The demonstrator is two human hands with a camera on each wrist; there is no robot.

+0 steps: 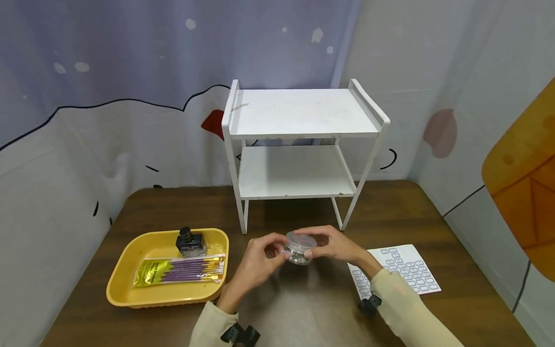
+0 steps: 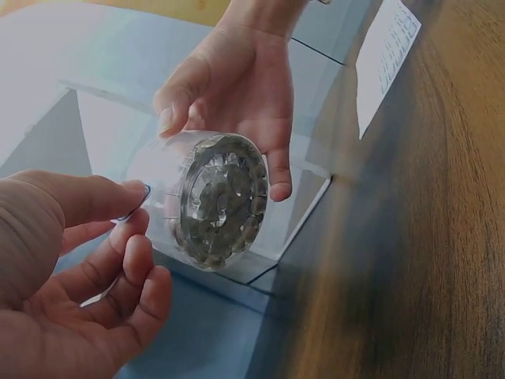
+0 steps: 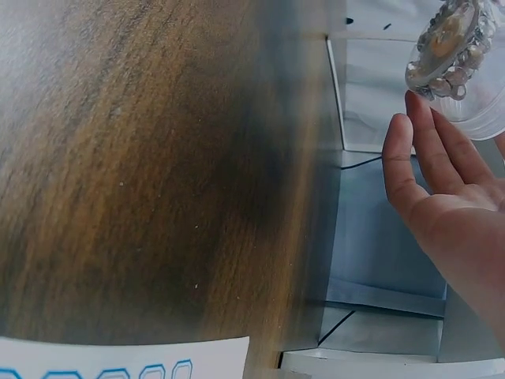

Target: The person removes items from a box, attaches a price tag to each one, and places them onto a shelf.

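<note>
A small clear round jar [image 1: 299, 249] with a transparent lid [image 1: 301, 240] is held up over the table, tilted. Shiny silvery bead-like pieces [image 2: 225, 197] show through its base. My right hand [image 1: 327, 242] grips the jar from the right, thumb on the near side and fingers behind. From the left, my left hand [image 1: 260, 260] pinches a small blue-edged white label [image 2: 140, 201] between thumb and fingertip, right at the jar's side wall. The left hand's other fingers curl loosely below it.
To the left, a yellow tray [image 1: 121, 289] holds an ink bottle [image 1: 191, 243] and a pack of purple-handled brushes [image 1: 182, 270]. A white two-tier shelf [image 1: 299, 113] stands at the back. Near my right forearm lies a sheet of blue-outlined labels [image 1: 407, 267].
</note>
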